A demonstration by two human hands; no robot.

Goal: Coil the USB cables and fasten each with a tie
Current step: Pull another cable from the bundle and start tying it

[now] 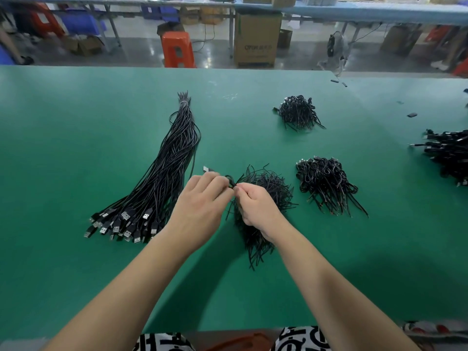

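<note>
left hand: fingers curled, gripping small coiled black USB cable, plug end poking far-left
right hand: pinching thin black tie at the coil
loose black ties pile: under right hand
straight black cable bundle: left
green table mat: underneath
finished coil piles: right, far

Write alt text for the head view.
Both hands, left hand and right hand, pinch a small coiled cable over a green table, above a pile of ties. Uncoiled USB cables lie left, finished coils right.

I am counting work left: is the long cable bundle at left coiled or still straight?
Straight. The long cable bundle lies stretched out on the green table, bound only near its far end, plugs fanned out toward the person.
</note>
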